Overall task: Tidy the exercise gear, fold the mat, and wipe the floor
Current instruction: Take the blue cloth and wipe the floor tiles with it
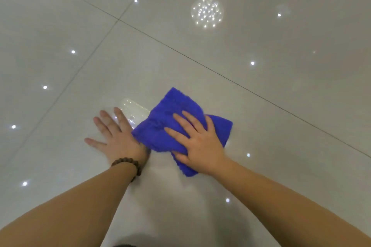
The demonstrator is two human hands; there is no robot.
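pressing right hand flat on blue cloth, floor

Floor: big pale tiles, smooth & very shiny, w/ bright light spots mirrored all over, biggest one at upper right of the frame. Thin dark lines run btwn tiles. Cloth, center: blue, soft, fuzzy, matt, a bit crumpled. Bracelet, lower left of center: round brown beads, look like wood.

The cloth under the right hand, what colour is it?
The cloth is deep blue, almost violet; the head view, the only one, shows it clearly.
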